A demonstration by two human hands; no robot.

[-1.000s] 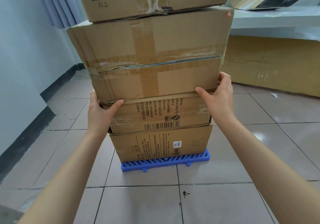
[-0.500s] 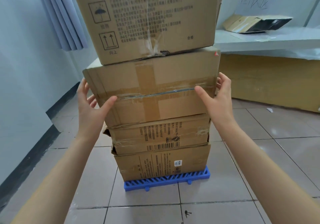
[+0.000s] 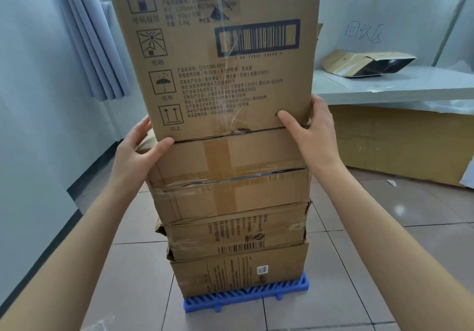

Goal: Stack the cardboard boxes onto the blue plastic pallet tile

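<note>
Several cardboard boxes stand stacked on the blue plastic pallet tile [image 3: 246,296], which shows only at its front edge. The tall top box [image 3: 218,56] has a barcode and printed text. Under it sits a taped box [image 3: 230,174], then two flatter boxes [image 3: 236,233]. My left hand [image 3: 136,148] presses the top box's lower left corner, thumb on the front seam. My right hand [image 3: 311,130] holds its lower right corner, thumb on the front face and fingers round the side.
A pale wall with a dark baseboard [image 3: 84,184] runs along the left, a grey curtain [image 3: 92,35] behind it. At the right stands a white shelf [image 3: 397,87] with a flattened carton [image 3: 364,64], and large cardboard sheets [image 3: 400,141] lean below it. Tiled floor surrounds the stack.
Both hands have climbed from the third box past the taped box to the bottom corners of the top box. My view has lifted with them.
</note>
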